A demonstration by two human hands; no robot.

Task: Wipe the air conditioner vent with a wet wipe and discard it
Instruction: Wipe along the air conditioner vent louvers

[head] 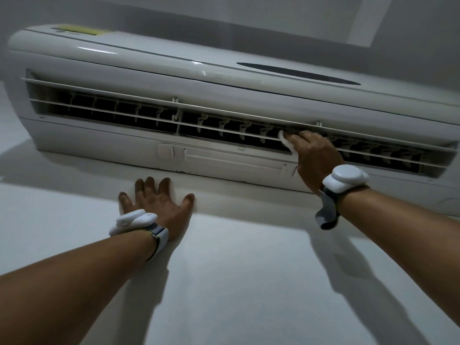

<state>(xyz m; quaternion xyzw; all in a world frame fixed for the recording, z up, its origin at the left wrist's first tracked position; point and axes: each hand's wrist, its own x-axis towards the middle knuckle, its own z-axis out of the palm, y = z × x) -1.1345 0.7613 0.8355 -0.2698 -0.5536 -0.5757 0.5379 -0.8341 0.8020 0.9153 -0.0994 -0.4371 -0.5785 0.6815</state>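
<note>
Gripping crumpled white wet wipe (286, 142) against white slatted AC vent (149, 119), right hand (316, 156) is mid-wipe; left hand (159, 204) is lying spread below vent; discard pending.

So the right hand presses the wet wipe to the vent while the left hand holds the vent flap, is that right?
No: in the head view the left hand lies flat on the wall below the air conditioner. The right hand presses the wet wipe to the vent.
</note>
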